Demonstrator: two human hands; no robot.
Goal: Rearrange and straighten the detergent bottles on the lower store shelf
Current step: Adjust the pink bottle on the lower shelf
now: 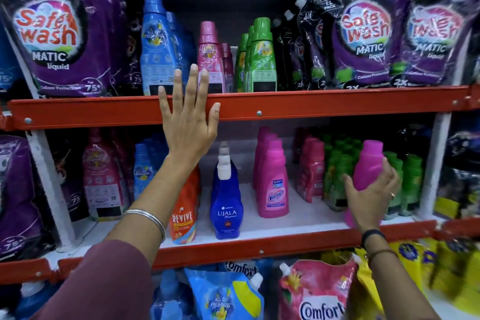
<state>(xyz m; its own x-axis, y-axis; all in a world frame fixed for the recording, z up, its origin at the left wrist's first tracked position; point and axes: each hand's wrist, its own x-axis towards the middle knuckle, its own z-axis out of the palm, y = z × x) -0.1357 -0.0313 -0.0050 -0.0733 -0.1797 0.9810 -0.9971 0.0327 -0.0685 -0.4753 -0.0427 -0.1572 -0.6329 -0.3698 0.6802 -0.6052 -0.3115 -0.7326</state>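
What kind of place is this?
Most likely a shop's laundry aisle: red shelf rails carry rows of identical Safewash pouches, Vanish bottles and Comfort refills, and the right hand holds a pink bottle.

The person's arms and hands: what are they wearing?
The left arm has a maroon sleeve pushed up past the forearm and thin silver bangles at the wrist. The right hand has a ring on one finger; its wrist carries a dark band and a thin brown thread.
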